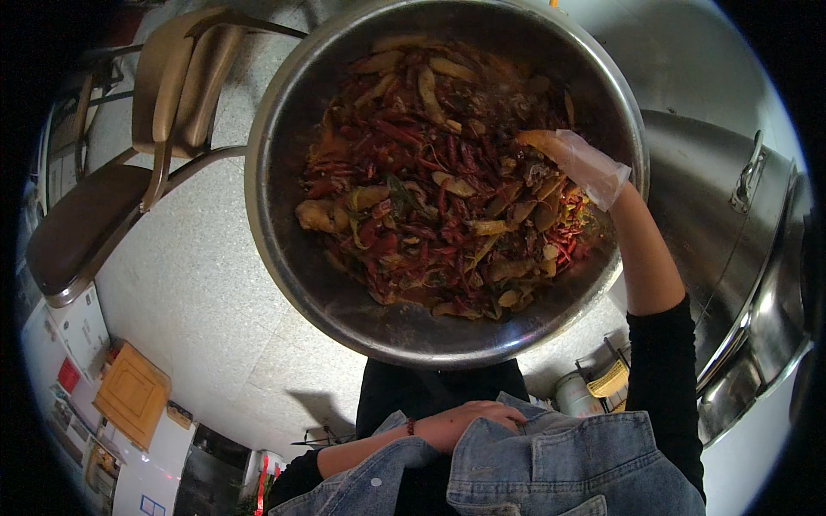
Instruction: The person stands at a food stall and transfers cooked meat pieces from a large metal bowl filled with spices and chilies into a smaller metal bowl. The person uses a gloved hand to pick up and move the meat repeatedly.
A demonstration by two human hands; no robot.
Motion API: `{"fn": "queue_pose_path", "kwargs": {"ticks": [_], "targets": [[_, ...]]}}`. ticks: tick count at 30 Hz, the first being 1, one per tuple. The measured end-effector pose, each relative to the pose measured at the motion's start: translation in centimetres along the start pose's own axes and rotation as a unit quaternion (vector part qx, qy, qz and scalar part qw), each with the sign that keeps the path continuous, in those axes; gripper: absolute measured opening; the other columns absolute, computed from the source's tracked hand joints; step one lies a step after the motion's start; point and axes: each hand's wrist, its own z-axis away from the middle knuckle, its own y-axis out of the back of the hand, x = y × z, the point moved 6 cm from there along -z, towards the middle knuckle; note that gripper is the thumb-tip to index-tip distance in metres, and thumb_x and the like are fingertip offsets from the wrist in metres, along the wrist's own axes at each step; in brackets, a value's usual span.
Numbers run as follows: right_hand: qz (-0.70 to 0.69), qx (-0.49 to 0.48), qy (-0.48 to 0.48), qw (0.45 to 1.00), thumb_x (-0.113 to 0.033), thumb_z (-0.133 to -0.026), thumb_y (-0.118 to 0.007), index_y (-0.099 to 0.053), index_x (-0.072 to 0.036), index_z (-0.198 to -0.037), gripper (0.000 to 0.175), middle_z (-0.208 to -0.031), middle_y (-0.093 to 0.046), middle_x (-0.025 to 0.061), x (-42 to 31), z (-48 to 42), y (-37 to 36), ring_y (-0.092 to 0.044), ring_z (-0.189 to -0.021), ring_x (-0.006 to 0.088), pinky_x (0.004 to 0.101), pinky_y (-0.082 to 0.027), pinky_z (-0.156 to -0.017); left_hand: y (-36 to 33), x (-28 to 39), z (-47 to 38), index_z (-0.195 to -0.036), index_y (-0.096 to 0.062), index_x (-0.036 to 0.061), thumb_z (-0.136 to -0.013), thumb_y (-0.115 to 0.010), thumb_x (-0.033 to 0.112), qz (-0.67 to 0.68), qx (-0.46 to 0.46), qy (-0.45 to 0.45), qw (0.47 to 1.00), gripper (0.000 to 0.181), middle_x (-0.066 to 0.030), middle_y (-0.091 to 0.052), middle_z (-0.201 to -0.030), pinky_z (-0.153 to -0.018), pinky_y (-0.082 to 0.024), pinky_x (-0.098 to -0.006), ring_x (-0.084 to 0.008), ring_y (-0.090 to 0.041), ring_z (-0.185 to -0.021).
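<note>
A large round metal basin spans the upper middle of the head view. It holds a wet mass of dried red chillies, pale sliced pieces like ginger and leafy bits. My right hand, in a thin clear plastic glove, reaches over the right side of the mass; its fingertips touch or sink into it, and whether they grip anything cannot be told. My left hand, bare with a beaded bracelet at the wrist, lies against the denim jacket at my front, its fingertips partly hidden by the cloth.
Brown padded chairs stand at the left on the speckled floor. A big metal pot with a handle adjoins the basin at the right, with more metalware beyond. Low at the right are a pale bucket and a yellow basket.
</note>
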Motion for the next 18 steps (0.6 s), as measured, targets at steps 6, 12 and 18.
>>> {"fn": "queue_pose_path", "kwargs": {"ticks": [6,12,18], "targets": [[-0.196,0.032,-0.073,0.977,-0.019,-0.098,-0.042,-0.058,-0.004,-0.128,0.037,-0.101,-0.063,0.0113,1.9,2.3,-1.3,-0.059,-0.091,0.0203,0.0315,-0.047,-0.083,-0.2,0.0,-0.3,-0.124,-0.058,0.0206,-0.089,-0.065,0.031,0.004,-0.005,0.024,1.0,0.037,-0.0083,-0.043,-0.144,-0.113,-0.028,-0.0481,-0.0286,-0.038,-0.135],[-0.231,0.173,-0.13,0.949,0.001,-0.091,-0.047,-0.06,-0.005,-0.126,0.038,-0.085,-0.06,0.0028,3.3,4.9,-1.8,-0.054,-0.071,0.0127,0.0254,-0.045,-0.066,-0.3,0.3,-0.7,-0.125,-0.057,0.0208,-0.09,-0.064,0.031,0.008,-0.008,0.045,0.999,0.037,-0.0078,-0.043,-0.144,-0.113,-0.028,-0.0481,-0.0277,-0.038,-0.135],[-0.11,0.301,-0.052,0.946,0.001,-0.088,-0.056,-0.061,-0.005,-0.124,0.037,-0.082,-0.067,0.0092,3.2,7.2,-2.3,-0.062,-0.07,0.021,0.0323,-0.05,-0.066,-0.5,0.3,-1.2,-0.125,-0.057,0.0205,-0.09,-0.064,0.031,0.012,-0.014,0.044,0.999,0.037,-0.0079,-0.043,-0.144,-0.113,-0.027,-0.048,-0.0275,-0.039,-0.134]]}}
